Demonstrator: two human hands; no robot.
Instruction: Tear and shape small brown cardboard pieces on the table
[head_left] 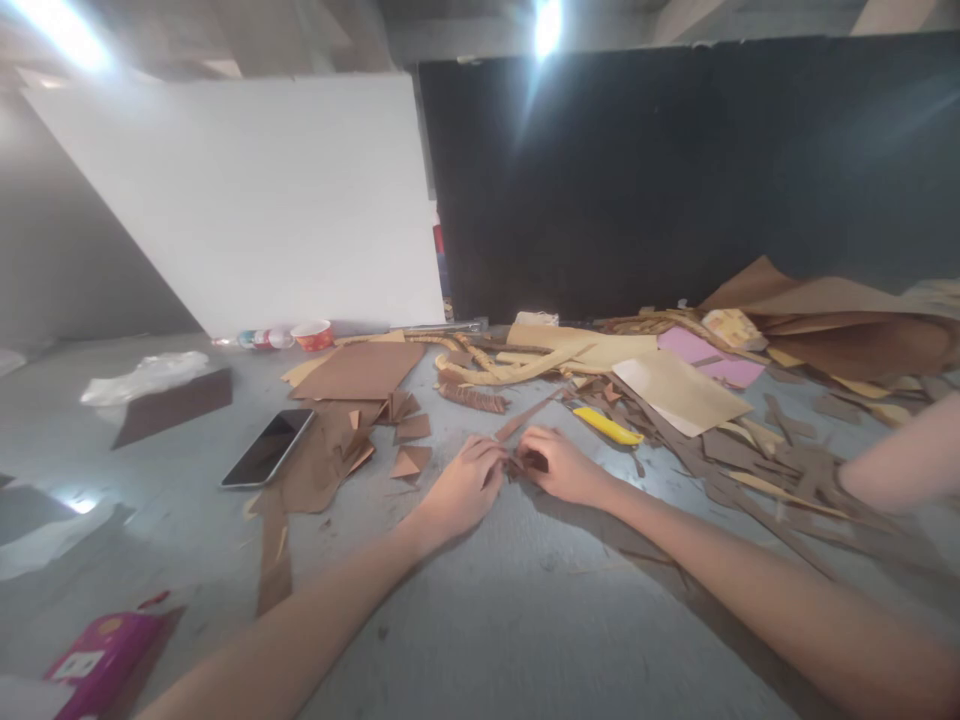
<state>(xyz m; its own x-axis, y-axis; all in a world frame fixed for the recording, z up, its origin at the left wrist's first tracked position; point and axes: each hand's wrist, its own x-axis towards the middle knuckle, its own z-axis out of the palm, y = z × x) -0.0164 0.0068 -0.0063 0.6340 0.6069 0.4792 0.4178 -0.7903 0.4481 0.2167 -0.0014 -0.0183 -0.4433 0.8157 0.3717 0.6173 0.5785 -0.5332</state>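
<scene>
My left hand point(466, 482) and my right hand point(561, 464) meet at the middle of the grey table, fingers closed. Between their fingertips is a narrow brown paper strip point(525, 418), which runs up and to the right from my hands. The fingers hide its lower end. A yellow utility knife point(607, 426) lies just beyond my right hand. Left of my left hand are small folded brown paper pieces point(411, 462). A ridged, wrapped brown roll point(472, 398) rests behind my hands, beside tan twisted paper lengths point(517, 372).
A phone point(268, 448) lies at left on brown paper. A purple packet point(105, 660) is at front left, a red bowl point(311, 335) at the back. Paper scraps point(795, 470) cover the right side, where another person's arm point(907, 455) reaches in. White and black boards point(675, 180) stand behind.
</scene>
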